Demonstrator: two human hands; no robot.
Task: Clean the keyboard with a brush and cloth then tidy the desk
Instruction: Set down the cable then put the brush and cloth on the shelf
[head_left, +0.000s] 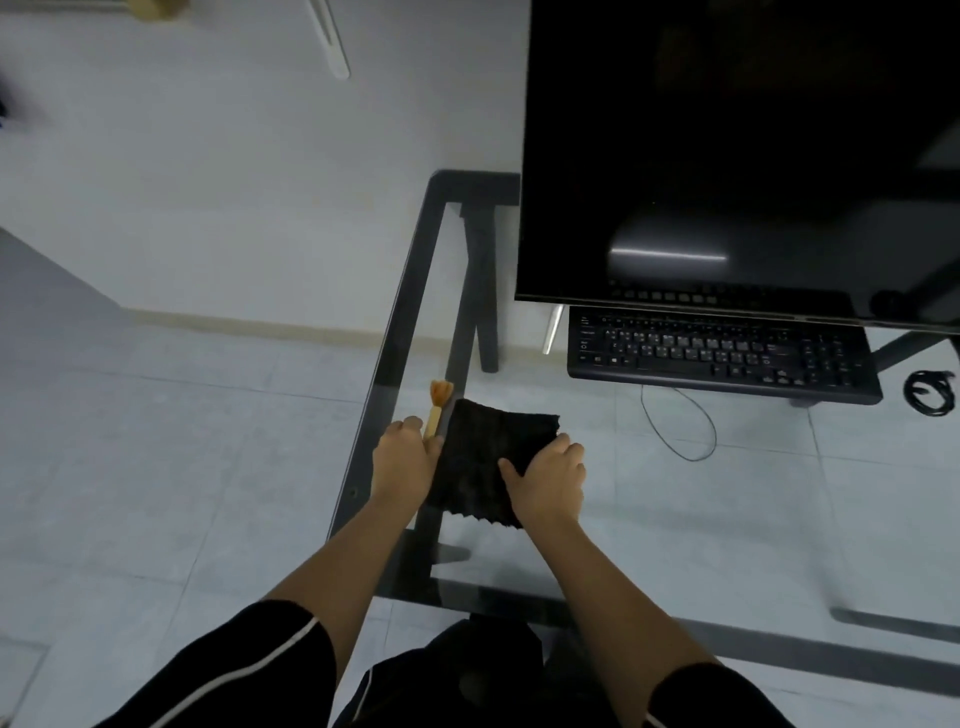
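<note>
A folded black cloth (480, 457) lies on the glass desk (415, 270) near its left front corner. My right hand (545, 478) rests on the cloth's right side, fingers curled over its edge. A small wooden brush (437, 405) with orange bristles lies just left of the cloth, bristles pointing away. My left hand (402, 457) is closed around the brush's handle at the cloth's left edge. The black keyboard (722, 353) sits further back and to the right, partly under the monitor.
A large dark monitor (737, 156) stands at the back right of the desk. The keyboard's thin cable (696, 431) loops on the glass in front of it. A coiled black cable (930, 392) lies at the far right. Tiled floor shows through the glass.
</note>
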